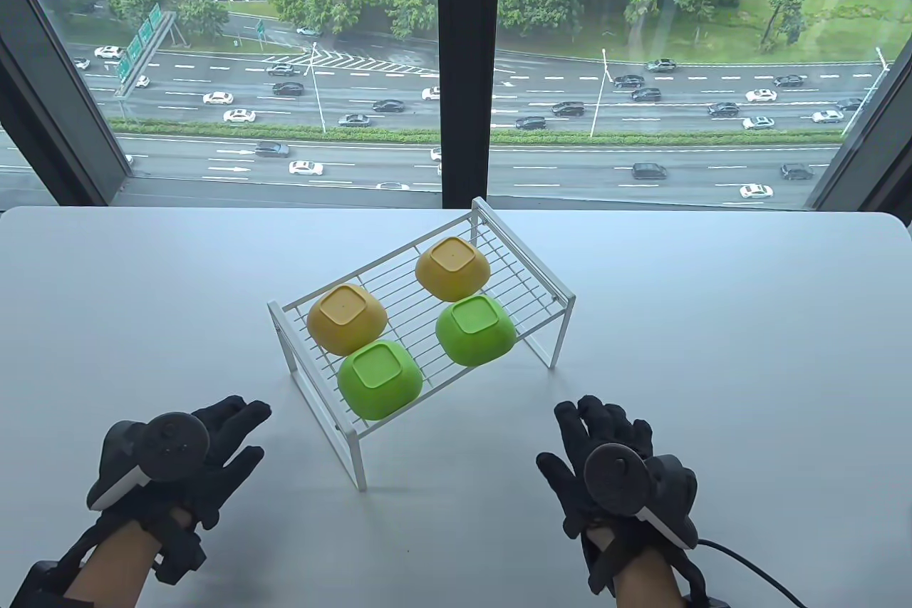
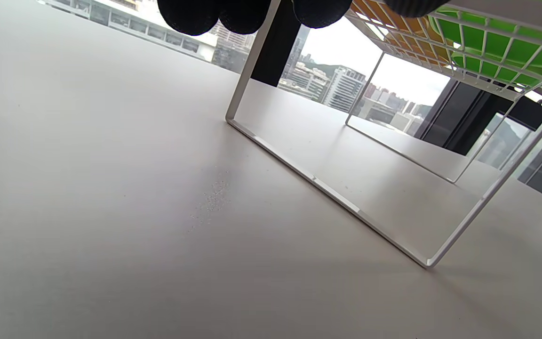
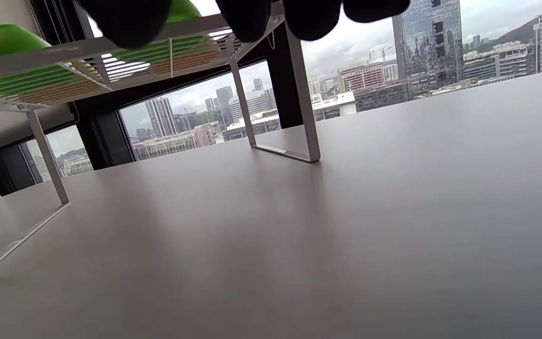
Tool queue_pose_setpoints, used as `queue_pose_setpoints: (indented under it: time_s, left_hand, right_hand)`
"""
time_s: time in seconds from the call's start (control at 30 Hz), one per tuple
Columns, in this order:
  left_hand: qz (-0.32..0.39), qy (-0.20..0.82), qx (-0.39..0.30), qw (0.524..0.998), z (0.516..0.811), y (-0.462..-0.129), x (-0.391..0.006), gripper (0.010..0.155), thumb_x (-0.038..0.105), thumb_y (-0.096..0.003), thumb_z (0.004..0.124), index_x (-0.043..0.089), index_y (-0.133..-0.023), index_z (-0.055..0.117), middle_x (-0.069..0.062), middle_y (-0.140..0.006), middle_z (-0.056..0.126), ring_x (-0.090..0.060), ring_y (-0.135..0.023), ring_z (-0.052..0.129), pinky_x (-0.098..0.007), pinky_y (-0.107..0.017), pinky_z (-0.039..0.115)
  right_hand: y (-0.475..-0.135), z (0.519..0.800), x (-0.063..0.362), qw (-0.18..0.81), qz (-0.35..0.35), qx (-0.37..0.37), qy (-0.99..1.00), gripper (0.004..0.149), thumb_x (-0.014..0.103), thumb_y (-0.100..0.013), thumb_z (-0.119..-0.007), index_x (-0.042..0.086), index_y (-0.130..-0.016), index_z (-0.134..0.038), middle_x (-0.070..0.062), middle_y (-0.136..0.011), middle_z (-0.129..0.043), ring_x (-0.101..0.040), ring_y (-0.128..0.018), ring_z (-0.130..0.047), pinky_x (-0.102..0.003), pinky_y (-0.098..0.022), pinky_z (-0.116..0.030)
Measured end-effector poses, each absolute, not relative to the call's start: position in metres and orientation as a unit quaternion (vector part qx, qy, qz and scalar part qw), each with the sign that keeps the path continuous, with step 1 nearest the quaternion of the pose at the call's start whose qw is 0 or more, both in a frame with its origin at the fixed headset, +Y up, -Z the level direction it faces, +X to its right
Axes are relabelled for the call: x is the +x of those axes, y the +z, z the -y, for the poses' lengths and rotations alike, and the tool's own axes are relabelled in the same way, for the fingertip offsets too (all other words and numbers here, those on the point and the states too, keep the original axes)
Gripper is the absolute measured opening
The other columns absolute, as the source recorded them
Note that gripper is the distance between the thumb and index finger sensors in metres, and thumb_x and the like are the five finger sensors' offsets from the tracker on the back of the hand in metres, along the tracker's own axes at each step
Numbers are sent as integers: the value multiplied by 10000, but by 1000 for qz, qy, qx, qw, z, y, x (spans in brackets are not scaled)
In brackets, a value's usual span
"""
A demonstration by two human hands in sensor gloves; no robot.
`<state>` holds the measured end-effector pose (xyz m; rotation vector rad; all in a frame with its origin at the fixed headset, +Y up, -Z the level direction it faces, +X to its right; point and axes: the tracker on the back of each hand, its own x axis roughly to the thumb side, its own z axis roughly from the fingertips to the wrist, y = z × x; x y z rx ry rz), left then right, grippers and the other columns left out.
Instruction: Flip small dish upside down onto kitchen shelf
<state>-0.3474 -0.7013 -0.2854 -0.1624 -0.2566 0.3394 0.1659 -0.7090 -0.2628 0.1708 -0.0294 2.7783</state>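
Four small dishes (image 1: 379, 378) inverted on white wire shelf (image 1: 527, 284)

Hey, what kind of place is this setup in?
Probably a high-floor office or lab, not a home kitchen: a plain white table stands at a large window overlooking a multi-lane highway, and the white wire kitchen shelf holds four upturned small dishes.

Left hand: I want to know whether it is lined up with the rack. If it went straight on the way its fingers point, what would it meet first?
Probably the kitchen shelf: the left hand points toward its near white end frame. The table between looks bare; depth is unclear.
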Motion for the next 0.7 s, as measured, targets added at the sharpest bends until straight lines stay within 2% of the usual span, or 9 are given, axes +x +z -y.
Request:
queue_pose_setpoints:
  time_s: [0.37, 0.6, 0.7]
  left_hand:
    - [107, 160, -76, 978, 704, -287, -350, 694, 550, -478, 590, 326, -1119, 449, -106, -1211, 397, -441, -1087, 462, -717, -764, 430]
    - [113, 152, -51, 980, 700, -287, -351, 723, 560, -481, 579, 336, -1122, 333, -107, -1219, 313, -449, -1104, 375, -723, -770, 391]
    - [115, 148, -45, 981, 700, -288, -350, 735, 565, -482, 575, 341, -1120, 288, -106, -1222, 277, -450, -1110, 341, -727, -772, 371]
  right_hand:
    - [-265, 720, 166, 195, -66, 50, 977, 797, 625, -504, -674, 271, -1128, -328, -169, -1208, -208, -460, -1068, -196, -720, -710, -256]
    - [-265, 726, 169, 226, -87, 41, 969, 828, 739, -437, -423, 338, -1117, -172, -156, -1211, -80, -481, -1057, -102, -733, -691, -196]
    - [-267, 728, 170, 226, -90, 32, 969, 839, 738, -438, -430, 321, -1117, -168, -168, -1208, -86, -484, -1055, -102, -735, -689, -191]
